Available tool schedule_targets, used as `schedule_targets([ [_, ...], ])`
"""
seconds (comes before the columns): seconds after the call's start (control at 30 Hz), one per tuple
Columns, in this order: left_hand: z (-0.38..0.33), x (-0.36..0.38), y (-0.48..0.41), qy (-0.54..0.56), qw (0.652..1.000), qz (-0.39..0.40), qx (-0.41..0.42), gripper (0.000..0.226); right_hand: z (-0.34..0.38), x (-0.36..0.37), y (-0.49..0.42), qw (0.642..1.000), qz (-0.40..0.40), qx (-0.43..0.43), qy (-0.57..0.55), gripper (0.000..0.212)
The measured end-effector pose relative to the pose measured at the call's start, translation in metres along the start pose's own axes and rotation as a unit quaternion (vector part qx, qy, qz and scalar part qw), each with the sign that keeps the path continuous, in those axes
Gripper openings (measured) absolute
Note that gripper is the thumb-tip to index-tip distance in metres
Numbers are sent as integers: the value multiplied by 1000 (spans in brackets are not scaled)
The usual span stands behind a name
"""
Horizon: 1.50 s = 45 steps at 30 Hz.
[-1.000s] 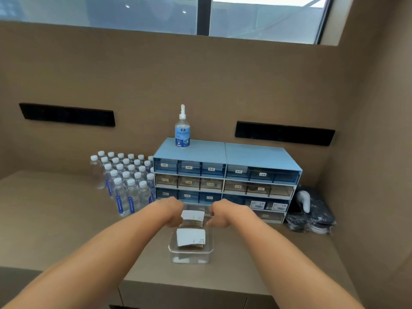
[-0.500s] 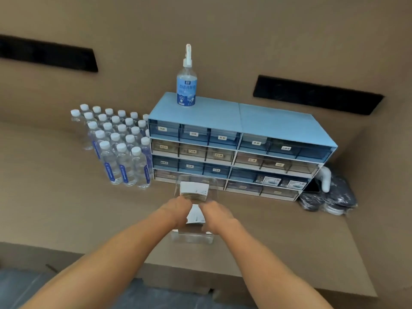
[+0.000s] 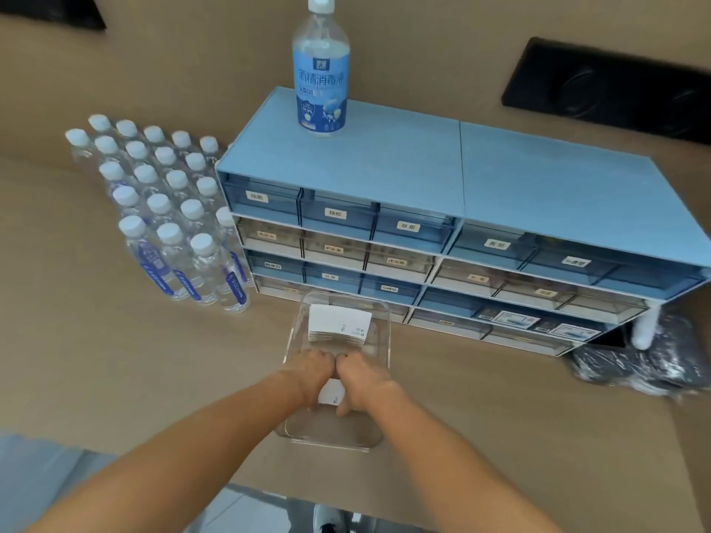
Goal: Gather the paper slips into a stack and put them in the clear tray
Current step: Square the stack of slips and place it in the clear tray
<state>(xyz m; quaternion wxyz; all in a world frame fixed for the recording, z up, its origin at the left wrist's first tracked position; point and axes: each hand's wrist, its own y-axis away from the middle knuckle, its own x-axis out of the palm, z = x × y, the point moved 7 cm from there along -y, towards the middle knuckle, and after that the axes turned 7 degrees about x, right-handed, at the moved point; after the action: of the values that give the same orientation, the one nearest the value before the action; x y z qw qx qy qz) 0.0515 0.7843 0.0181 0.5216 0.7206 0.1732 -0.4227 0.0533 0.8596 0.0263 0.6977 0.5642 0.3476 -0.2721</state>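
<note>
Tan wood-look counter against a matching tan wall, camera looking steeply down. Bundle of white paper slips sits centre-low in frame, pinched from both sides: left hand and right hand knuckle to knuckle, fingers curled down around it, both closed on the bundle. Probably squaring the edges before letting go. Bundle is inside the clear rectangular plastic tray, near-side half. Second neat stack of white slips already lies in the tray's far half, apart from the hands, so the near half is the free slot.

Outward: blue-and-white multi-drawer organiser just behind the tray, blue-labelled spray bottle upright on its top, block of small white-capped water bottles at left, dark plastic-wrapped bundle at right.

Hard to tell: fingertips hidden under the hands, so can't confirm whether the bundle touches the tray floor. Bundle thickness hidden. Drawer labels unreadable. Spray bottle nozzle cut off at top edge. Tray walls nearly invisible against the counter.
</note>
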Motion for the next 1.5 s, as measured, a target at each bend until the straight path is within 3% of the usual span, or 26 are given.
schedule_targets([
  [0.17, 0, -14, 2, 28, 1000, 1, 15, 80, -3, -17, 2, 1000, 10, -2, 0, 64],
  [0.43, 2, -15, 8, -22, 1000, 3, -5, 78, -8, -22, 9, 1000, -5, 8, 1, 66],
  [0.67, 0, -7, 1, -55, 998, -1, -4, 43, -6, -7, 7, 998, -34, 30, 46, 47],
  [1.0, 6, 5, -13, -42, 999, -10, -29, 53, -4, -3, -1, 997, -52, 48, 24, 49],
  [1.5, 12, 3, -17, -55, 998, -30, -19, 43, -7, 0, -6, 996, -73, 45, 23, 47],
])
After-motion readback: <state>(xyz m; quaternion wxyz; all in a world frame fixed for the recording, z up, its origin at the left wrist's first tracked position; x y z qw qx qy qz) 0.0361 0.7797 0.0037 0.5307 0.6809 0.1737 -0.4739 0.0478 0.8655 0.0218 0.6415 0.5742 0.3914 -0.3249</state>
